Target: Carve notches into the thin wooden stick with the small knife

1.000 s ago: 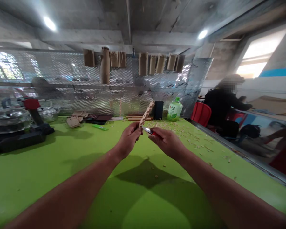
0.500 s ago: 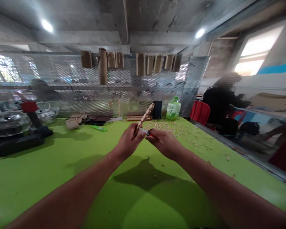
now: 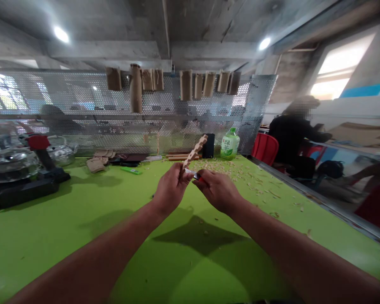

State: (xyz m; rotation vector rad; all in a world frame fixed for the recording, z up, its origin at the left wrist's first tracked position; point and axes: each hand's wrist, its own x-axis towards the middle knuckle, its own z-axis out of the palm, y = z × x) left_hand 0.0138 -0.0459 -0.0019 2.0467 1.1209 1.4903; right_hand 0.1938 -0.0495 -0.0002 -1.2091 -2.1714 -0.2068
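Note:
My left hand [image 3: 171, 187] is closed round the lower end of a notched wooden stick [image 3: 194, 152] that points up and to the right. My right hand [image 3: 217, 189] grips a small knife [image 3: 194, 175] with a red handle, its blade laid against the stick just above my left fingers. Both hands are held together above the green table [image 3: 82, 228].
Wood shavings [image 3: 240, 173] litter the far right of the table. A green bottle [image 3: 229, 144], a dark cup [image 3: 209, 145], wooden sticks [image 3: 179, 156] and a green lighter [image 3: 131, 170] lie by a perforated metal screen [image 3: 82, 109]. Black equipment [image 3: 25, 177] stands at left. A person [image 3: 296, 133] sits at right.
My hands have come closer together, and the knife blade now meets the stick. The view has shifted slightly; both hands sit a little lower in the picture.

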